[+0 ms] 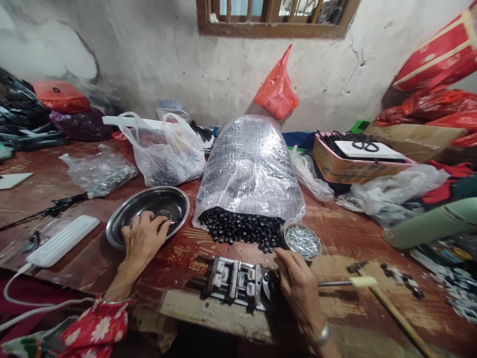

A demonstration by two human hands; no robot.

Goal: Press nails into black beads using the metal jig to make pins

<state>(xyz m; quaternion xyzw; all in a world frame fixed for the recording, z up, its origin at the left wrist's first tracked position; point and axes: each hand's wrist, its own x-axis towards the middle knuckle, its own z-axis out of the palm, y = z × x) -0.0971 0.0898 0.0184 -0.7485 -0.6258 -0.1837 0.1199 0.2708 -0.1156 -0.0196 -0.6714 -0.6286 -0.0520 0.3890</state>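
Observation:
My left hand rests on the near rim of a round steel bowl, fingers curled into it; whether they hold anything is hidden. My right hand sits at the right end of a small metal jig bolted to the table's front edge, fingers closed near a black part; what they pinch is hidden. Just beyond lies a pile of black round parts spilling from a large clear plastic bag. A small tin of silver pins stands by my right hand.
A hammer lies at right on the worn red table. Clear bags of parts sit behind the bowl. A white ridged tray and cable lie at left. A cardboard box with scissors stands back right.

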